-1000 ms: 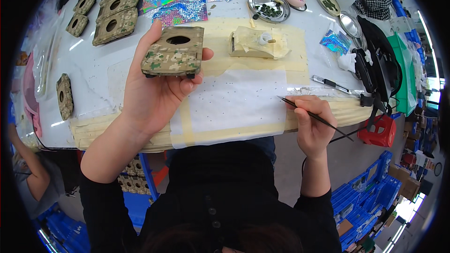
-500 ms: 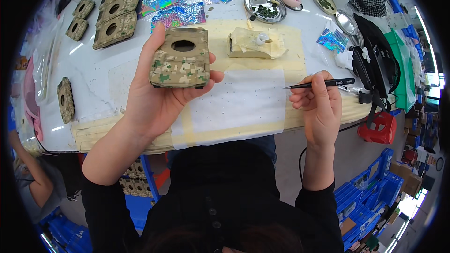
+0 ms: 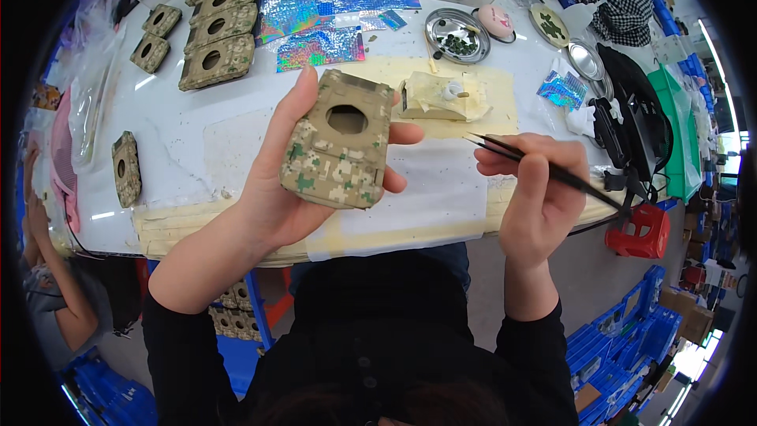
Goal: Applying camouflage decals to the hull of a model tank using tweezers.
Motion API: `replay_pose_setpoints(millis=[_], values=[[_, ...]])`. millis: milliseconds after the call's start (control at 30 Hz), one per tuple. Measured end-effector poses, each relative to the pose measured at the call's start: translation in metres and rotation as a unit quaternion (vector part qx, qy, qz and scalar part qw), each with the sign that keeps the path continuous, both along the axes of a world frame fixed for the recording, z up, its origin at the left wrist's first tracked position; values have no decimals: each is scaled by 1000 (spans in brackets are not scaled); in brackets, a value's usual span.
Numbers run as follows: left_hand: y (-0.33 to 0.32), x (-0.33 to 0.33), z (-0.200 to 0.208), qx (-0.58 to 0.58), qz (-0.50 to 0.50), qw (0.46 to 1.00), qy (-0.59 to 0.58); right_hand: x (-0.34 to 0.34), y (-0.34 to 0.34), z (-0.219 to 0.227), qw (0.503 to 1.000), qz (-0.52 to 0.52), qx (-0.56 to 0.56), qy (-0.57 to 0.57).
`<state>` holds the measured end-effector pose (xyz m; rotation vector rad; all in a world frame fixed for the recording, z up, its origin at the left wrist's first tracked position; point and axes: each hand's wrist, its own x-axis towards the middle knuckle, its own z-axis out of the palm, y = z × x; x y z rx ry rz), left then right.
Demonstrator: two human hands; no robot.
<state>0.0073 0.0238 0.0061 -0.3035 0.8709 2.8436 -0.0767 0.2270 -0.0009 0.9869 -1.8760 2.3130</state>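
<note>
In my left hand lies a camouflage-painted model vehicle hull, tilted, its round hole facing up. Thumb and fingers wrap its two sides. My right hand grips a pair of black tweezers, whose fine tips point left toward the hull but stay apart from it. Whether the tips pinch anything is too small to tell. Under both hands a white sheet dotted with tiny dark bits is taped to the table. Just beyond it stands a tape-covered block with a small translucent cup on top.
Several more camouflage hulls stand at the back left, and another hull lies at the left. Shiny holographic pouches and a round metal dish of dark green pieces lie farther back. A black bag and green bin edge the right.
The hull in my left hand has turned and come lower and to the right. My right hand has swung the tweezers so their tips now angle up and left.
</note>
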Motion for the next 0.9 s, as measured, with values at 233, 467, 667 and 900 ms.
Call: replay_pose_setpoints(millis=[233, 467, 667, 900], values=[[-2, 3, -1, 81, -49, 995, 42, -2, -4, 0, 856, -79, 153, 487], [2, 3, 3, 76, -17, 997, 12, -2, -12, -1, 833, -78, 161, 524], [1, 3, 5, 77, -16, 997, 14, -2, -12, -1, 854, -59, 161, 492], [-1, 5, 2, 49, -47, 996, 62, -4, -9, 0, 900, -23, 141, 412]])
